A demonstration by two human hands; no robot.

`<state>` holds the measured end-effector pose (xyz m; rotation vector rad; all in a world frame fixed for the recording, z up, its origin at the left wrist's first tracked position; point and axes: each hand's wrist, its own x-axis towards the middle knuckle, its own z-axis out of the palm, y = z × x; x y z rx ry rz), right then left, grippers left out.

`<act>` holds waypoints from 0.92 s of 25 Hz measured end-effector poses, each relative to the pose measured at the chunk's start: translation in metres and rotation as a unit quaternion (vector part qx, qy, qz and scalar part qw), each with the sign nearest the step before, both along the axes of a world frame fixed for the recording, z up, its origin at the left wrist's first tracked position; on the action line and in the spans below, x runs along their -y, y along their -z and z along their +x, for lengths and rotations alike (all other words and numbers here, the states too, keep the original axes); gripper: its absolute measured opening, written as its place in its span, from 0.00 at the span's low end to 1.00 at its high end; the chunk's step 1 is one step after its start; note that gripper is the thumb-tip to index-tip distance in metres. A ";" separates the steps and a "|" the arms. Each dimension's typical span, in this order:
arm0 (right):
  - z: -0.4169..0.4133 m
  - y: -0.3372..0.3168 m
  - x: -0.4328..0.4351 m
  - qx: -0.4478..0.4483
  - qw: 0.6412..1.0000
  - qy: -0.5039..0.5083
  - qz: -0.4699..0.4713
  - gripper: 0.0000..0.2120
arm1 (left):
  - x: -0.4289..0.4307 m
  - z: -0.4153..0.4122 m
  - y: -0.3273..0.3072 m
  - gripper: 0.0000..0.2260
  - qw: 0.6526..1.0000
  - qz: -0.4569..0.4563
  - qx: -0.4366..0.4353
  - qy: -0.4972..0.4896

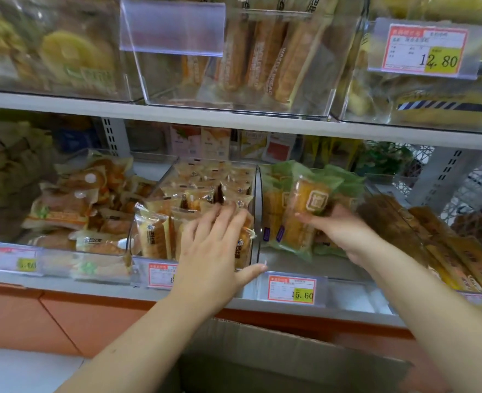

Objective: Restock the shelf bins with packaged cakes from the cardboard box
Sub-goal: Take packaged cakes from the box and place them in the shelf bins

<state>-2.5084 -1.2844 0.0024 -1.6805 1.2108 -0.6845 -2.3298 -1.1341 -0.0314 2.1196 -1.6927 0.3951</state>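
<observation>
The shelf (pixel 177 112) fills most of the view, two levels of clear bins stocked with wrapped baked goods, and the lower level is where the work is going on. Below it, at the bottom edge, the open cardboard box (pixel 276 355) sits right under the person's arms, most likely parked there so each packet needs only a short lift up to the bins. The middle bin (pixel 160 180) is packed with small cakes (pixel 154 236) standing on edge in rows. The left hand (pixel 214 245) lies flat against the front row, fingers straight and a little spread, thumb stuck out toward the bin's front corner; it looks to be pressing the rows back and keeping them upright so they don't tip forward. In the right-hand bin (pixel 290 265), which has bare floor at its front, the right hand (pixel 344 231) grips a green-wrapped cake (pixel 307 211) by its lower half. Its fingers curl round the packet from behind and hold it nearly upright over the others like it, apparently to set it in with the label facing out. A red-and-yellow price tag (pixel 290 289) reading 15.60 is clipped to the shelf edge just below that bin.
</observation>
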 end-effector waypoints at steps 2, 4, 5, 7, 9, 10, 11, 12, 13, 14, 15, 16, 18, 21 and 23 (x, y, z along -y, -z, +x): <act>0.019 0.016 0.004 -0.067 0.997 -0.033 0.010 0.22 | 0.005 0.001 0.005 0.39 1.000 0.006 0.023 -0.003; 0.034 0.025 0.007 -0.086 0.996 -0.040 -0.005 0.18 | 0.007 0.001 0.006 0.38 1.000 0.006 0.030 -0.001; 0.038 0.028 0.010 -0.087 0.996 -0.034 -0.011 0.17 | 0.008 0.001 0.007 0.38 0.999 0.001 0.033 -0.001; 0.040 0.031 0.014 -0.099 0.995 -0.025 -0.014 0.20 | 0.008 0.003 0.009 0.38 0.999 -0.006 0.038 -0.001; 0.037 0.034 0.015 -0.100 0.995 -0.024 -0.016 0.21 | 0.008 0.003 0.010 0.38 0.999 -0.004 0.036 -0.001; 0.035 0.036 0.015 -0.093 0.995 -0.024 -0.012 0.22 | 0.008 0.002 0.010 0.37 0.999 -0.005 0.033 0.000; 0.033 0.037 0.016 -0.089 0.996 -0.027 -0.006 0.23 | 0.007 0.002 0.010 0.37 1.000 -0.007 0.029 0.000; 0.031 0.038 0.016 -0.086 0.996 -0.033 0.001 0.24 | 0.007 0.001 0.010 0.37 1.000 -0.009 0.028 0.000; 0.030 0.038 0.015 -0.082 0.996 -0.038 0.006 0.24 | 0.007 0.001 0.010 0.37 1.000 -0.010 0.027 0.001; 0.030 0.039 0.016 -0.077 0.996 -0.043 0.010 0.25 | 0.007 0.001 0.009 0.37 1.000 -0.011 0.026 0.003; 0.029 0.039 0.016 -0.076 0.996 -0.048 0.014 0.25 | 0.007 0.000 0.009 0.37 1.000 -0.010 0.024 0.006; 0.028 0.040 0.015 -0.078 0.995 -0.053 0.021 0.26 | 0.005 -0.001 0.007 0.37 1.000 -0.010 0.022 0.008; 0.024 0.040 0.012 -0.073 0.995 -0.062 0.040 0.28 | -0.001 -0.002 0.005 0.37 1.000 -0.015 0.013 0.015; 0.014 0.038 0.011 -0.078 0.993 -0.072 0.060 0.30 | -0.020 -0.008 0.006 0.30 0.997 -0.063 0.007 0.046; 0.006 0.028 0.005 -0.100 0.992 -0.070 0.019 0.26 | -0.040 -0.011 0.008 0.23 0.988 -0.112 0.003 0.108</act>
